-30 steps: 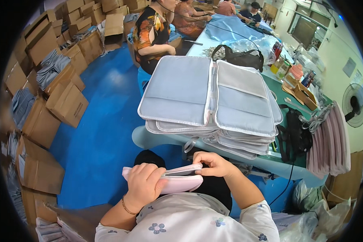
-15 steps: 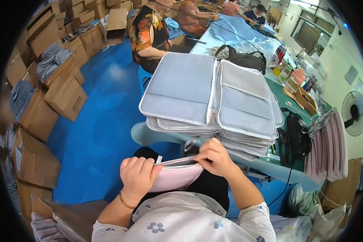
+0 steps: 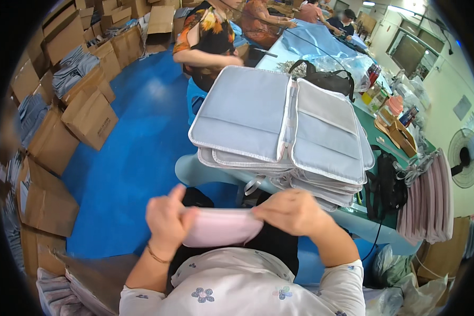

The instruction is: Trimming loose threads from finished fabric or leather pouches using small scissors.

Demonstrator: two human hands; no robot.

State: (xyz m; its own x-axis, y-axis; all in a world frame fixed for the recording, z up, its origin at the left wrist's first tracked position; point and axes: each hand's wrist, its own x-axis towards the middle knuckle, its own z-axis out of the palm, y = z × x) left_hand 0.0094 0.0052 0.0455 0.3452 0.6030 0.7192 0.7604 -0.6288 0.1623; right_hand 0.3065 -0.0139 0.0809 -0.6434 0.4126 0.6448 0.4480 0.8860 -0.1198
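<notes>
While a white flower-print shirt (image 3: 216,287) is filling the near edge, a pink pouch (image 3: 224,227) is stretching level between both hands, over the person's black-clad lap (image 3: 284,243). The left hand (image 3: 168,218) is gripping the pouch's left end, its thumb pressing against the front and its index finger sticking upward; motion blur is hiding how the other fingers are lying. The right hand (image 3: 289,213) is pinching the pouch's upper right corner between thumb and fingertips, though blur is concealing exactly which part they are holding. Just beyond, a stack of open grey-blue cases (image 3: 242,113) is resting on the table (image 3: 192,171). To its right, a black strapped bag (image 3: 389,181) is lying beside a row of pink padded pieces (image 3: 426,205). Leftward, cardboard boxes (image 3: 92,118) are lining the blue floor (image 3: 131,158). Behind the stack, a black handbag (image 3: 332,81) is sitting, and a co-worker (image 3: 216,39) in a patterned top is occupying a blue stool (image 3: 196,100). Farther off, blue sheeting (image 3: 318,39) is covering part of the table.
</notes>
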